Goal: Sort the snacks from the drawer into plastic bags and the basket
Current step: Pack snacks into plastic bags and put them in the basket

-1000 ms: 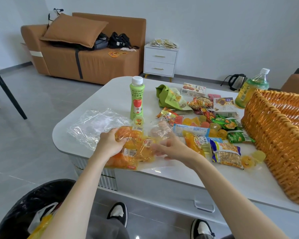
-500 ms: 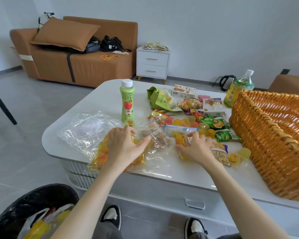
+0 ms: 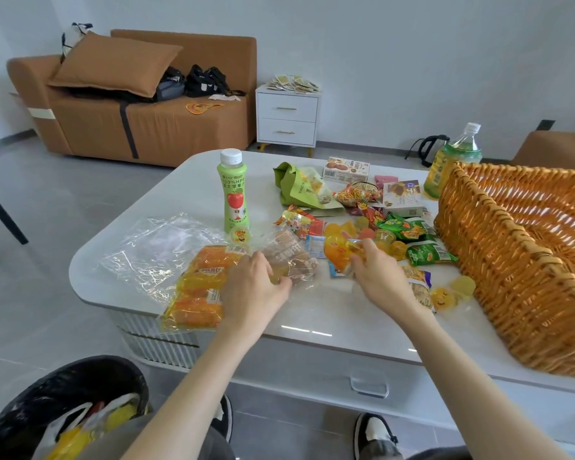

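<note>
A clear plastic bag filled with orange snack packets lies at the table's near left edge. My left hand rests on its right end, fingers curled at the crinkled open mouth of the bag. My right hand pinches a yellow-and-blue snack packet lifted slightly off the table. More packets and jelly cups are scattered in the table's middle. The big wicker basket stands at the right.
An empty clear bag lies flat at the left. A green juice bottle stands behind the bags, a tea bottle behind the basket. The white table's drawer handle faces me. A black-lined bin sits on the floor at lower left.
My right hand picked the yellow-and-blue packet up from the pile and brought it leftward toward the bag's mouth. My left hand shifted to the bag's right end.
</note>
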Demonstrator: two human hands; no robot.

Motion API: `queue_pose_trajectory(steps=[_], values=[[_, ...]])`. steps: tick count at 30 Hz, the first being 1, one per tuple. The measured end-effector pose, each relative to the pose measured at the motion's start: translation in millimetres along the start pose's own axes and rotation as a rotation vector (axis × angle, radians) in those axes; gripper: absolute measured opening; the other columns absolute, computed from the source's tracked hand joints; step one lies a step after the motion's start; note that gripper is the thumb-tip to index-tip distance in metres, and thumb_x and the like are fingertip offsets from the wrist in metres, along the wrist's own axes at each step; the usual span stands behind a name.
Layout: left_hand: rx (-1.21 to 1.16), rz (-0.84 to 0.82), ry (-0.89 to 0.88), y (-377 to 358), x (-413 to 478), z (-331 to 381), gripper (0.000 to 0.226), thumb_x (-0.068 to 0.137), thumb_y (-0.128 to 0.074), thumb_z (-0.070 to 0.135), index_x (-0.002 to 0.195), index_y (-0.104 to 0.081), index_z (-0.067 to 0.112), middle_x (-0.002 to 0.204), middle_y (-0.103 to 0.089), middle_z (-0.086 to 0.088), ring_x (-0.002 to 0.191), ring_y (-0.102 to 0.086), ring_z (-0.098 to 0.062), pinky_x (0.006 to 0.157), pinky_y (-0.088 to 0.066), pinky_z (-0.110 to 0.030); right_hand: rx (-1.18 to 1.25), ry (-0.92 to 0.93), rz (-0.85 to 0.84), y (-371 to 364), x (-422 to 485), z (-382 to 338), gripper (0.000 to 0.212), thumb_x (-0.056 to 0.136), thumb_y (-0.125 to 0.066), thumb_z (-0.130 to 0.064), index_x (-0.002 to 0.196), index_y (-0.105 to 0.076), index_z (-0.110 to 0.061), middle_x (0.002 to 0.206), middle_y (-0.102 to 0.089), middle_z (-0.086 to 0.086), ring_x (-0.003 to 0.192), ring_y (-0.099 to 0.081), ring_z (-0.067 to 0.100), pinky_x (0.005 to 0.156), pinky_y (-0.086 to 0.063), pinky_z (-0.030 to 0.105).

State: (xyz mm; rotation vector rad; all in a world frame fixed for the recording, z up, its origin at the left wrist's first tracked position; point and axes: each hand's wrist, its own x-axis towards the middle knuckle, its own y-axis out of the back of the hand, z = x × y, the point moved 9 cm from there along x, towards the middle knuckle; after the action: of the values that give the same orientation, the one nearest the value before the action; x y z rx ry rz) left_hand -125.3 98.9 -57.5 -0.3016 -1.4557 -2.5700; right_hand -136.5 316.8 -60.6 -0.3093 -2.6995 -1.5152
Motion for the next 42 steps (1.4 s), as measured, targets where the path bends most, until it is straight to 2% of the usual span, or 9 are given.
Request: queue_pose_trajectory(steps=[5, 9, 13, 17, 21, 26, 31, 36, 42], values=[[-0.202, 0.033, 0.086, 16, -1, -17, 0.013, 0.081, -0.065, 0.025, 0.073, -0.057, 0.018, 0.065, -0.060, 0.006, 0.059, -0.054, -0.007, 0.046, -0.033, -0.017, 0.725, -0.201, -0.251, 8, -12, -11, 0.016, 0.097, -0.055, -0.028, 0.110, -0.057, -0.019, 0.097, -0.065, 0.007, 0.073, -0.070, 0.027, 0.059, -0.061, 0.038], [-0.287, 0.060, 0.068, 23, -2, -18, 0.010, 0.081, -0.068, 0.022, 0.074, -0.062, 0.018, 0.069, -0.062, 0.010, 0.062, -0.055, -0.001, 0.050, -0.038, -0.009, 0.592, -0.197, -0.447, -13, -21, -24, 0.020, 0.091, -0.064, -0.030, 0.103, -0.059, -0.015, 0.095, -0.067, 0.005, 0.060, -0.070, 0.027, 0.047, -0.054, 0.028], [-0.315, 0.087, -0.047, 30, -5, -9, 0.011, 0.081, -0.069, 0.021, 0.072, -0.063, 0.020, 0.070, -0.064, 0.011, 0.057, -0.059, -0.004, 0.049, -0.037, -0.011, 0.426, -0.134, -0.392, -33, -10, -39, 0.018, 0.086, -0.068, -0.035, 0.091, -0.068, -0.018, 0.081, -0.067, -0.007, 0.054, -0.063, 0.014, 0.047, -0.049, 0.021], [-0.389, 0.014, -0.100, 27, -6, -8, 0.013, 0.082, -0.071, 0.023, 0.071, -0.063, 0.023, 0.067, -0.064, 0.012, 0.056, -0.059, -0.004, 0.053, -0.039, -0.012, 0.695, -0.344, -0.416, -59, -8, -42, 0.020, 0.092, -0.061, -0.034, 0.093, -0.063, -0.014, 0.071, -0.063, 0.002, 0.051, -0.059, 0.016, 0.046, -0.048, 0.023], [-0.464, -0.158, -0.083, 29, -3, -18, 0.010, 0.083, -0.068, 0.042, 0.081, -0.069, 0.031, 0.078, -0.068, 0.019, 0.064, -0.062, -0.001, 0.057, -0.048, -0.017, 1.040, -0.605, -0.595, -89, -17, -39, 0.028, 0.097, -0.053, -0.039, 0.099, -0.055, -0.011, 0.071, -0.059, 0.007, 0.054, -0.055, 0.015, 0.040, -0.044, 0.017], [-0.202, 0.079, 0.195, 65, 24, -113, 0.022, 0.094, -0.054, 0.038, 0.109, -0.063, 0.025, 0.115, -0.062, 0.003, 0.109, -0.056, -0.016, 0.088, -0.042, -0.026, 1.373, -0.584, -0.881, -104, -27, -64, 0.030, 0.097, -0.049, -0.041, 0.105, -0.058, -0.013, 0.092, -0.061, 0.006, 0.076, -0.054, 0.016, 0.061, -0.053, 0.019], [-0.427, -0.239, 0.496, 24, 22, -155, 0.058, 0.091, -0.060, 0.041, 0.143, -0.039, 0.023, 0.148, -0.039, -0.001, 0.130, -0.043, -0.026, 0.102, -0.038, -0.038, 1.491, -0.511, -1.012, -107, -29, -77, 0.029, 0.089, -0.055, -0.016, 0.117, -0.048, -0.011, 0.105, -0.059, 0.012, 0.083, -0.058, 0.023, 0.071, -0.055, 0.028], [-0.422, -0.205, 0.475, 20, 26, -151, 0.068, 0.082, -0.073, 0.039, 0.141, -0.042, 0.024, 0.142, -0.048, -0.001, 0.123, -0.051, -0.026, 0.101, -0.044, -0.043, 1.497, -0.517, -0.946, -108, -25, -83, 0.013, 0.091, -0.048, -0.009, 0.103, -0.051, -0.005, 0.092, -0.062, 0.014, 0.080, -0.059, 0.021, 0.071, -0.059, 0.031], [-0.495, -0.173, 0.462, 21, 26, -145, 0.062, 0.083, -0.073, 0.032, 0.138, -0.046, 0.025, 0.141, -0.048, -0.004, 0.124, -0.049, -0.025, 0.098, -0.043, -0.037, 1.052, -0.277, -0.522, -78, 0, -66, 0.009, 0.097, -0.053, -0.010, 0.097, -0.059, -0.003, 0.083, -0.065, 0.010, 0.071, -0.063, 0.018, 0.067, -0.056, 0.025]])
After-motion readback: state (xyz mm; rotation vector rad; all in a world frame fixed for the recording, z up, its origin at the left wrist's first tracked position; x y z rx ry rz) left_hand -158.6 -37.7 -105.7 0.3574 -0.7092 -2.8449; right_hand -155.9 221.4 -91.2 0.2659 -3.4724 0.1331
